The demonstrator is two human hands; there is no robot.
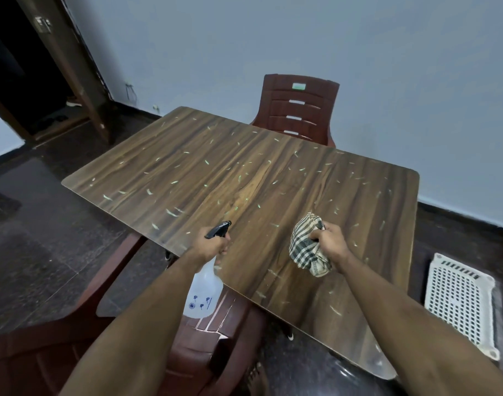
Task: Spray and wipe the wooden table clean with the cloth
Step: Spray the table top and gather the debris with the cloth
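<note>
The left hand (213,245) is clenched around a spray bottle (204,292), nozzle aimed over the littered wooden table (244,178); the checked cloth (309,247) is bunched in the right hand (330,241), ready for wiping.

We have 1 view, from the head, set high and tilted forward and down across the table (244,172), which runs cornerwise through the picture. Both forearms reach in from the bottom edge, so the hands sit close under us. The wide lens bends the edges. Beyond the table we face a chair (297,108) and the wall (301,38); the floor (44,238) shows at left.
</note>
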